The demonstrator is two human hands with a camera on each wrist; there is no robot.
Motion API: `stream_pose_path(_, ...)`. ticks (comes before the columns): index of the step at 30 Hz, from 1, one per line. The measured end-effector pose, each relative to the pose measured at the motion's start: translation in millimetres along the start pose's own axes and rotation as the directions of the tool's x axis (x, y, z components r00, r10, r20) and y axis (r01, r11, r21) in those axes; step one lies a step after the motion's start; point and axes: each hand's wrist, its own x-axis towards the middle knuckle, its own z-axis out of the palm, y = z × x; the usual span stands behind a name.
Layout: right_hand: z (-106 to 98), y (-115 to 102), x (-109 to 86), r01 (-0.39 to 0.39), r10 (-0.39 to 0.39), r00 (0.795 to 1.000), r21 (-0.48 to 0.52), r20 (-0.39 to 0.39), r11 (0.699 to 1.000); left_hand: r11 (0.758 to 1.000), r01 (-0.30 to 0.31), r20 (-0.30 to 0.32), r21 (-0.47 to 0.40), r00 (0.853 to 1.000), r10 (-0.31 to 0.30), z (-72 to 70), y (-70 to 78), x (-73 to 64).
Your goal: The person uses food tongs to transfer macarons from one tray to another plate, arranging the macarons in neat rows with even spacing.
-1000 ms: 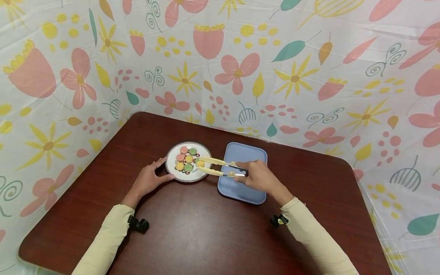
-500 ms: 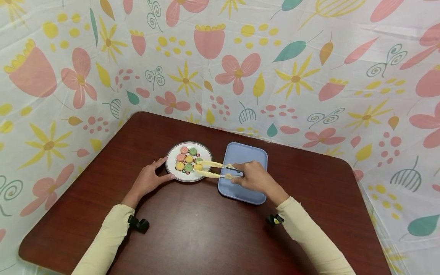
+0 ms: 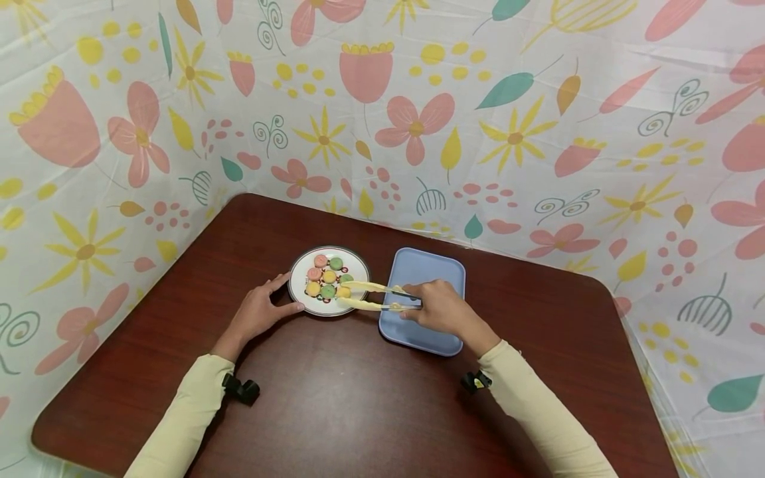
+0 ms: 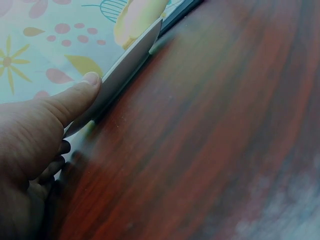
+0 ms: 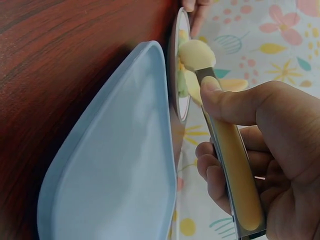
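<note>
A small white plate (image 3: 357, 267) holds several round pink, green and yellow cookies (image 3: 327, 277) in the head view. My left hand (image 3: 261, 311) touches the plate's left rim (image 4: 125, 67) with thumb and fingertips. My right hand (image 3: 441, 309) grips yellow tongs (image 3: 373, 295) over the light blue tray (image 3: 425, 265). The tong tips reach onto the plate's right side around a yellow cookie (image 3: 343, 291). In the right wrist view the thumb presses on the tongs (image 5: 229, 160) above the tray (image 5: 120, 165).
The plate and tray sit side by side on a dark red-brown wooden table (image 3: 335, 398). A floral cloth (image 3: 382, 106) walls in the back and sides. Both sleeves are cream, with small black clips at the wrists.
My right hand moved the tongs a little left, so the tips now sit around the yellow cookie at the plate's right. The left hand stayed at the rim.
</note>
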Motion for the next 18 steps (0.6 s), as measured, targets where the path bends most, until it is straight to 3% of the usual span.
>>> stream_pose_path(18,-12.2,-2.7,3.6,-0.001,-0.001,0.998,0.025,0.059,1.000,1.000,0.006,-0.001,-0.002,1.000,-0.006,0.7,-1.4,0.6)
